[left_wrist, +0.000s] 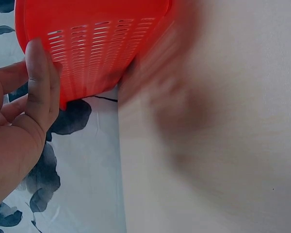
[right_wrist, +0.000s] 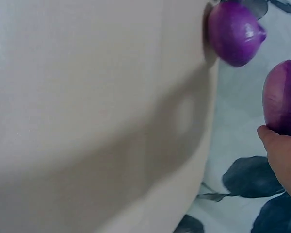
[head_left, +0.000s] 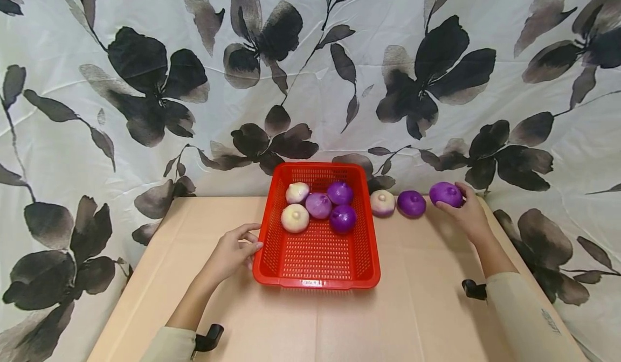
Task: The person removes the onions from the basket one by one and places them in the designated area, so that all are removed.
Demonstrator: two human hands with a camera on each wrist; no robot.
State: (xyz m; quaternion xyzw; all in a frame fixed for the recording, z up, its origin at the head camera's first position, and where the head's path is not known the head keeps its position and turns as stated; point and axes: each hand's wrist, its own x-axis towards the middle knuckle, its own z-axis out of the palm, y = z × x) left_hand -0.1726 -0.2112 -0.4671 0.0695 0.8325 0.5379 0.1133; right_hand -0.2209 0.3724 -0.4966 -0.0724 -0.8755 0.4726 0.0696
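My right hand [head_left: 469,216] grips a purple onion [head_left: 446,194] between thumb and fingers near the table's back right corner; the right wrist view shows this onion [right_wrist: 281,99] at the edge, thumb tip against its underside. Next to it are another purple onion [head_left: 411,204] and a pale onion [head_left: 383,203], in a row by the red plastic basket [head_left: 317,283]. My left hand [head_left: 234,250] touches the basket's left side with loosely bent fingers; the left wrist view shows fingertips against the outer wall near the rim. Inside lie two whitish onions [head_left: 295,218] and three purple onions [head_left: 343,218].
The light wooden-coloured table [head_left: 310,329] ends at the back against a white cloth [head_left: 339,109] printed with dark flowers. Black wrist mounts [head_left: 208,338] show at both sleeves. The front half of the basket holds no onions.
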